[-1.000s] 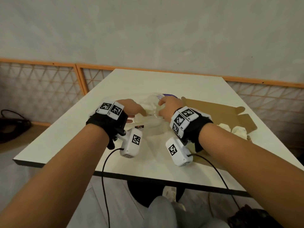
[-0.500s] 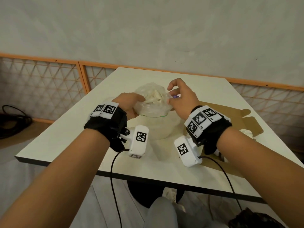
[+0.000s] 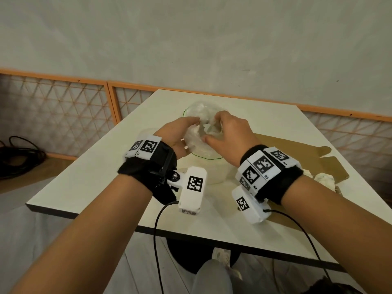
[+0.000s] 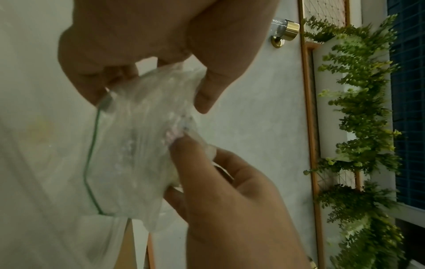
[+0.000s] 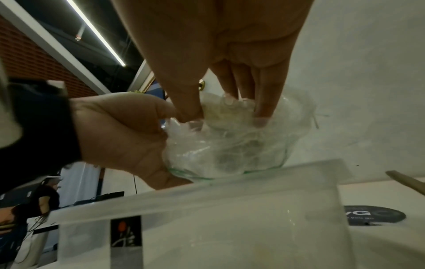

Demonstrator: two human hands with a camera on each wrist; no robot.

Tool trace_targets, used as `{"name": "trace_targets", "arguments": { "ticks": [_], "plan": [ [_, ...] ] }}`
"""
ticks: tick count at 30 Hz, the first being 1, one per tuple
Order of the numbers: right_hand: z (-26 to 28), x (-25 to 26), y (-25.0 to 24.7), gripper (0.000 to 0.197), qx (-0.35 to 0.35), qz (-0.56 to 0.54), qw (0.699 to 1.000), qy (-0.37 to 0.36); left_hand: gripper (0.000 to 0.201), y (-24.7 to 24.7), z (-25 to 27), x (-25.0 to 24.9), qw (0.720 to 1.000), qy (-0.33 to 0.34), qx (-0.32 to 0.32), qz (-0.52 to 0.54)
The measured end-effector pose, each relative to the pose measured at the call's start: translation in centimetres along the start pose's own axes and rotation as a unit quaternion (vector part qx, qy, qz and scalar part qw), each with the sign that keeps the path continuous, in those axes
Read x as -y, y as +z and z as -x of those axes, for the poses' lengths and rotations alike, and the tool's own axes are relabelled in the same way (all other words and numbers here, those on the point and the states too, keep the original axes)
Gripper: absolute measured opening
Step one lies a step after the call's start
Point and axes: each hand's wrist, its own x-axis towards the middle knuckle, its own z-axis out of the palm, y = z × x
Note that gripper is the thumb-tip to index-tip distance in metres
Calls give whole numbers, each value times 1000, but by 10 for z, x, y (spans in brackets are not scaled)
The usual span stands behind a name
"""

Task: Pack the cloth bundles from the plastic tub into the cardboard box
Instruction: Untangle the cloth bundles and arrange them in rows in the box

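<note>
Both hands hold a clear plastic bag (image 3: pixel 198 137) with a thin green edge, raised just above the plastic tub (image 3: pixel 214 172). The left hand (image 3: pixel 177 135) grips the bag's side nearest it, its fingers (image 4: pixel 207 85) curled and pinching the crinkled film against the thumb. The right hand (image 3: pixel 230 135) has its thumb and fingers (image 5: pixel 261 109) spread round the bag's open mouth, their tips pressed into the film; in the left wrist view its thumb pinches the film from the other side. Pale cloth bundles (image 5: pixel 226 112) show through the bag as a blurred off-white mass; how many there are cannot be told.

The tub is translucent white and stands on the surface (image 3: pixel 101 170), directly under the bag and between the two wrists. In the right wrist view its rim lies just below the bag, and a small dark label (image 5: pixel 125 231) sits on its near wall.

To the right of the tub, the cardboard box (image 3: pixel 297 149) lies with its flaps spread. Two white bundles (image 3: pixel 324 180) rest at the box's near right part, well apart from the tub and partly hidden behind the right wrist.

Beyond the tub, an orange-framed lattice fence (image 3: pixel 63 102) runs along a grey wall (image 3: pixel 191 39)
</note>
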Motion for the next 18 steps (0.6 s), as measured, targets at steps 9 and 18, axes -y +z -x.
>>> {"name": "trace_targets", "arguments": {
  "ticks": [9,18],
  "plan": [
    [-3,-10,2,38,4,-134,990,-36,24,-2,8,-1,993,2,115,36],
    [-20,-13,17,33,-23,-202,979,-20,29,-4,12,-3,987,-29,153,47]
  ]
}}
